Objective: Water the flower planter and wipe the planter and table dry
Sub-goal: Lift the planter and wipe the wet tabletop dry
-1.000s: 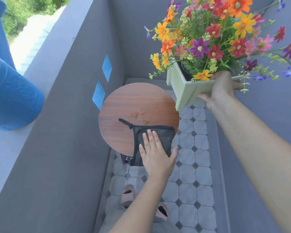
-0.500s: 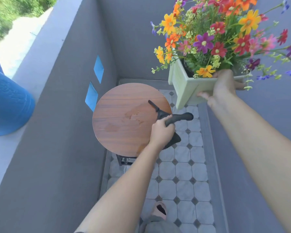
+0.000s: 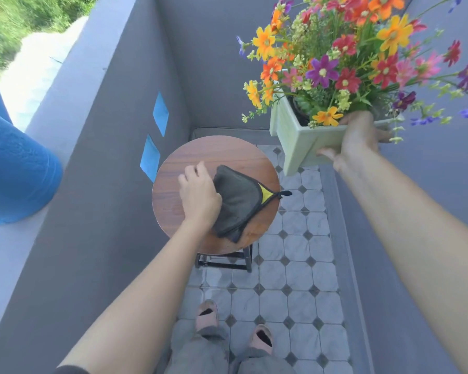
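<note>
A pale green square planter (image 3: 295, 143) full of orange, red and purple flowers hangs in the air at the upper right, above the floor beside the table. My right hand (image 3: 354, 140) grips its near rim and side. Below it stands a small round wooden table (image 3: 208, 152). A dark grey cloth (image 3: 237, 201) with a yellow corner lies folded on the tabletop. My left hand (image 3: 199, 197) holds the cloth's left edge with curled fingers against the wood.
A grey wall (image 3: 100, 184) runs close along the left with two blue diamond patches (image 3: 150, 157). A blue watering can (image 3: 14, 168) sits on the wall's ledge at the left. White and grey floor tiles (image 3: 295, 265) lie under the table, my feet (image 3: 207, 315) at the bottom.
My left hand lifted the cloth off the table's near edge, then brought it down on the middle of the tabletop. The planter stays held up in my right hand.
</note>
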Demonstrator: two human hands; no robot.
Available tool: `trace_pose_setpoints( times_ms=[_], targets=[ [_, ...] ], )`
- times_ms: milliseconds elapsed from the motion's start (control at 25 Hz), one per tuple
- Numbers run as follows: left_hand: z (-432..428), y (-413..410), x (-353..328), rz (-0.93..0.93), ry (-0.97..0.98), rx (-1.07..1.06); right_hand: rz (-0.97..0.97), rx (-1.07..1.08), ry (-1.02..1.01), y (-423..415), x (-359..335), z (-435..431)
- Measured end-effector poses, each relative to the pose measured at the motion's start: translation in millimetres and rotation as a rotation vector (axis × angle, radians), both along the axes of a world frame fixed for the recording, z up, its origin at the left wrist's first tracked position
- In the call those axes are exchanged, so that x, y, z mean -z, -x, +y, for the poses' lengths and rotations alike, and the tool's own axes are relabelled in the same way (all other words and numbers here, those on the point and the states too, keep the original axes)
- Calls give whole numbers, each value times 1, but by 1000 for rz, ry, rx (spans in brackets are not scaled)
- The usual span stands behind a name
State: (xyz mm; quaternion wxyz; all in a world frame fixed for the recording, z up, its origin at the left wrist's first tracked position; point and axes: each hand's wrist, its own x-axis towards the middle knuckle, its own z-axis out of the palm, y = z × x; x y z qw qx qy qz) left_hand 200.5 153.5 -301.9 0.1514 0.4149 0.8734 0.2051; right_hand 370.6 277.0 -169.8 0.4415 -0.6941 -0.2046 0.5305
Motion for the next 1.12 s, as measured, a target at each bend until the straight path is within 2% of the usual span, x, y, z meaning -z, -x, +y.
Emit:
trace_pose_setpoints(
  times_ms=[80, 160, 240, 280, 480, 600, 760, 960, 1120],
  targets=[
    [-3, -11, 7, 59, -155, 210, 1, 20, -9, 3, 1, -3],
    [-5, -23, 18, 52, -7, 456, -6, 43, -14, 6, 1, -4],
    [-14, -30, 33, 167, 232, 598, -23, 49, -20, 7, 1, -5],
    [-22, -32, 38, 225, 279, 654, -36, 46, -19, 7, 2, -4],
    [-77, -18, 46, 360, 261, 922, -43, 53, -7, 5, 3, 1],
    [-111, 5, 53, 343, 303, 831, -39, 52, -6, 0, 7, 9],
    [-115, 33, 46, 251, 367, 553, -54, 15, 34, -8, 14, 21],
    [-56, 41, 39, 245, 387, 257, -44, 17, 48, -14, 19, 29],
    [2, 57, 41, 164, 350, 120, -41, 36, 54, -19, 20, 28]
  ],
)
